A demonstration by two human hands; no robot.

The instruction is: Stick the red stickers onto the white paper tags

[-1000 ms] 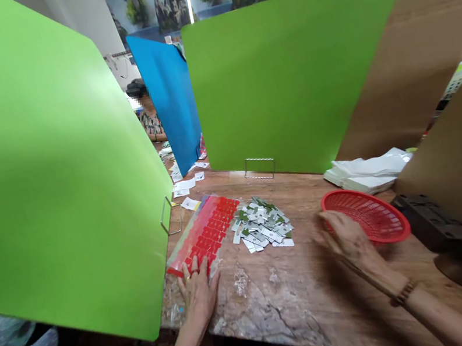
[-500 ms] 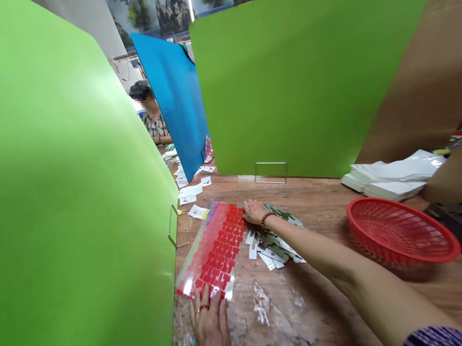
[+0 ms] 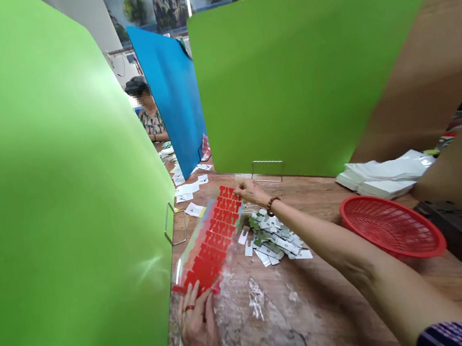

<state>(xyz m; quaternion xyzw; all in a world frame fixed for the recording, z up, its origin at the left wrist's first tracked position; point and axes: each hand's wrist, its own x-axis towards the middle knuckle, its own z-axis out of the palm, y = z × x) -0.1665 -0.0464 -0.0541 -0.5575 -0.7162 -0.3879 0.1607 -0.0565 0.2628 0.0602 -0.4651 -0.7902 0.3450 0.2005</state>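
A red sheet of cut-out, interlocking shapes (image 3: 216,231) lies slantwise over a stack of clear plastic sheets (image 3: 184,268). My right hand (image 3: 252,192) pinches the red sheet at its far right corner, and that end looks raised off the stack. At the near end, my left hand (image 3: 198,326) rests with its fingers stretched out on the sheet's edge. A heap of small white and olive-green cards (image 3: 272,237), some with notched ends, sits to the right of the sheet, below my right wrist.
A red plastic basket (image 3: 393,225) stands at the right, before a stack of white bags or papers (image 3: 386,173). Green panels (image 3: 64,212) and a blue panel (image 3: 174,100) on wire stands hem in the table. Loose cards (image 3: 195,209) lie at the left edge. Another person (image 3: 152,118) sits beyond.
My right hand has gone from lying flat at the sheet's far corner to pinching it. The red sheet's far end has risen and shifted away. My left hand has slid slightly left and nearer.
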